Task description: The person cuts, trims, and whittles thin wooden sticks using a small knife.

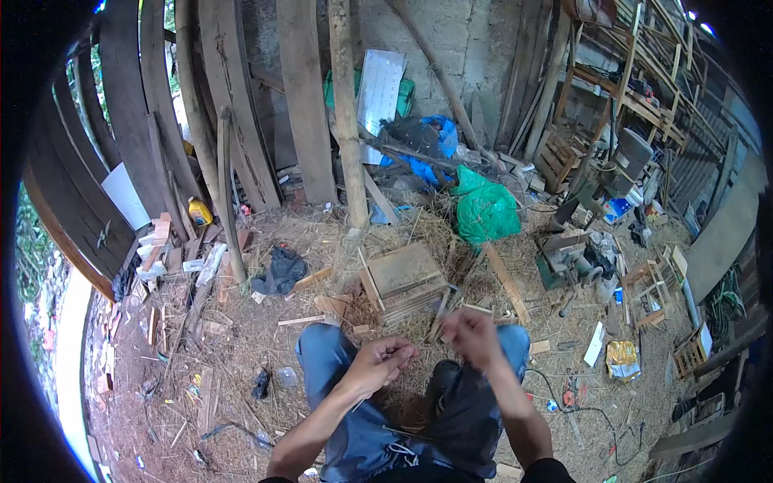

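My left hand (378,367) is over my left knee, fingers curled and thumb pressed toward them. My right hand (473,338) is raised beside my right knee, its fingers bent together and a little blurred. Both hands are closed, a short gap apart; whatever they may pinch is too small to make out. Just beyond them on the ground is a wooden box (403,271) with a flat board top. Thin strips of wood (302,320) lie near its front edge.
Wood scraps and straw litter the ground. A black plastic bag (282,270) lies left of the box, a green sack (485,206) behind it. A plank (507,284) lies at right. A wooden post (346,121) stands behind, and a cable (616,451) trails at lower right.
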Motion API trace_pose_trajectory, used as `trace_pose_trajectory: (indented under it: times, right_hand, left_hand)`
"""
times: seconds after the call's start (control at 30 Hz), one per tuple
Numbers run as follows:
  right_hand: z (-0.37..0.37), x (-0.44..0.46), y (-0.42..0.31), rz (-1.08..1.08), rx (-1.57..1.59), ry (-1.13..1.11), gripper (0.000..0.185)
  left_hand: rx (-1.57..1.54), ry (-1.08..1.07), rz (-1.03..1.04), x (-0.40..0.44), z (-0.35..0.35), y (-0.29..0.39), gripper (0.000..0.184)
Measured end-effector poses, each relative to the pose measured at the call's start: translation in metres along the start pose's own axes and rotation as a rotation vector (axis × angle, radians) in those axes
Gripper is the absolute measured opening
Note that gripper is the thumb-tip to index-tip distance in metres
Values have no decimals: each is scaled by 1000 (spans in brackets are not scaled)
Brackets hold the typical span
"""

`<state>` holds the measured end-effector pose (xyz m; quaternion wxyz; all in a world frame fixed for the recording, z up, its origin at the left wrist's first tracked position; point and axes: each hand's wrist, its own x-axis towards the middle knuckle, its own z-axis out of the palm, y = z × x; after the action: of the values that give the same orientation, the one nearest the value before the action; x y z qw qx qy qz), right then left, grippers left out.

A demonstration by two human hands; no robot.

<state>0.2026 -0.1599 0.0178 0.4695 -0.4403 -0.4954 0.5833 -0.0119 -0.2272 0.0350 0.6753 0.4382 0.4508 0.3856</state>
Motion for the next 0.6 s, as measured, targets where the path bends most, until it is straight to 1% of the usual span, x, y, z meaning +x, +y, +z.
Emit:
trace_pose_trajectory:
  times: [0.03,0.07,0.1,0.17,0.2,0.23,0.3,0.33,0.37,0.4,0.43,0.47,0.5,0.53,0.6]
  right_hand:
    - [-10,3,2,20,76,87,16]
    - [-32,18,6,-69,120,141,16]
    - [-36,17,1,-73,120,138,16]
    - [-38,9,-9,-40,126,78,17]
    - [-27,-1,-15,5,132,32,18]
    - [-15,-9,-19,2,129,36,18]
    - [3,-20,-24,52,139,-75,19]
    - [6,-21,-23,53,137,-70,19]
    - [9,-20,-21,50,156,-124,19]
    - [10,-17,-19,46,177,-180,19]
    - [5,-10,-15,48,180,-183,19]
    - [-5,0,-9,-16,207,-75,18]
    - [-15,7,-8,-79,230,29,17]
    - [-26,10,-13,-74,229,18,17]
    - [-37,19,-24,-146,212,159,15]
  left_hand:
    - [-18,-24,-2,-2,-1,-2,17]
    - [-38,-49,0,-4,-3,-4,17]
    - [-37,-47,5,-5,-5,-4,17]
    - [-127,-33,-75,-8,-11,-3,16]
    - [-128,-35,-75,-6,-13,-4,16]
    - [-178,-27,-78,-2,-14,-6,16]
    - [-230,-27,-83,3,-13,-4,17]
    - [-268,-80,-103,4,-11,-3,18]
    - [-305,-130,-125,4,-10,-2,19]
    - [-305,-130,-127,4,-9,-2,19]
    - [-324,-167,-141,3,-8,-2,19]
    - [-344,-201,-157,1,-9,-3,18]
    - [-347,-192,-157,-2,-12,-3,18]
    - [-336,-196,-166,-5,-15,-1,19]
    - [-326,-181,-160,-7,-22,2,19]
